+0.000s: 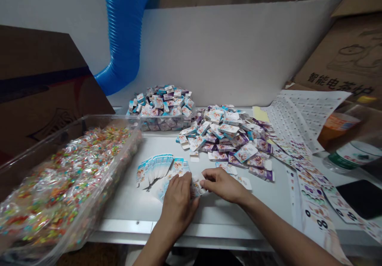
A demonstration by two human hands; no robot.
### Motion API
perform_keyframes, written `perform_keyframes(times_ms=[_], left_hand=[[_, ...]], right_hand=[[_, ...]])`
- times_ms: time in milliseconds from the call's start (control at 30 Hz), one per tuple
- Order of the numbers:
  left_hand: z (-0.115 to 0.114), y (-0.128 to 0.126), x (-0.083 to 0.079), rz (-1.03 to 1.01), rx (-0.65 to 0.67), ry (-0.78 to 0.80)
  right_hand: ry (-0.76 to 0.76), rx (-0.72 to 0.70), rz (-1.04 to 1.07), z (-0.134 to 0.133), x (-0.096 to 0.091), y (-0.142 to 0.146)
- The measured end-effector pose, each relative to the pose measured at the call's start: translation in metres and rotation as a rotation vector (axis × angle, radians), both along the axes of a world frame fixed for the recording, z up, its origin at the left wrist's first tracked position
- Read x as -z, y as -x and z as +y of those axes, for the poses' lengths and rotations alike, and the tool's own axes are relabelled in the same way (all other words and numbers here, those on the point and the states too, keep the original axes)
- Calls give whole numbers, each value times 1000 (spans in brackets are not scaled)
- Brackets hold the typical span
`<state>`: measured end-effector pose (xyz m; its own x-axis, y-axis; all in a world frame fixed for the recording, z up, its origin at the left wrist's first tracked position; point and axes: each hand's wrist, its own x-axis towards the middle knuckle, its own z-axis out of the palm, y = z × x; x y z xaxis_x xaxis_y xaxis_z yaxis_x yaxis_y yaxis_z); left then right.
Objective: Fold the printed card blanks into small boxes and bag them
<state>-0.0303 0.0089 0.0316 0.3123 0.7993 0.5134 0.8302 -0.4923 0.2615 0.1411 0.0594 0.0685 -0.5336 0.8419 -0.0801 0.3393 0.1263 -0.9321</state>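
Just in front of me, a small printed carton (197,185) is held between my two hands. My left hand (178,197) has its fingers and thumb closed at the carton's left side. At its right edge, my right hand (223,184) pinches it between thumb and index finger. A fanned stack of flat blue-and-white cartons (155,167) lies beyond my left hand, and more flat cartons (178,165) show by its fingertips. Past my right hand, a loose pile of small folded boxes (228,132) in white, purple and blue spreads over the table.
A clear tub (117,160) of wrapped colourful beads stands left. Another clear container (161,122) heaped with small boxes is at the wall. Sticker sheets (310,194), a black phone (361,198) and a lidded plastic tub (355,154) lie right. A blue hose (123,31) hangs behind.
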Motion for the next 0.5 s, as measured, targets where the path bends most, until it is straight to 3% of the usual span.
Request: perform_keyframes(times_ms=[100, 267, 433, 500], left_hand=[[-2, 0, -1, 46, 52, 40], [-5, -4, -1, 52, 79, 26], [-9, -7, 13, -125, 23, -47], [-10, -8, 20, -174, 38, -72]], right_hand=[[23, -48, -43, 1, 2, -3], [-181, -39, -249, 0, 0, -5], [156, -52, 1, 0, 0, -6], [183, -8, 79, -3, 0, -5]])
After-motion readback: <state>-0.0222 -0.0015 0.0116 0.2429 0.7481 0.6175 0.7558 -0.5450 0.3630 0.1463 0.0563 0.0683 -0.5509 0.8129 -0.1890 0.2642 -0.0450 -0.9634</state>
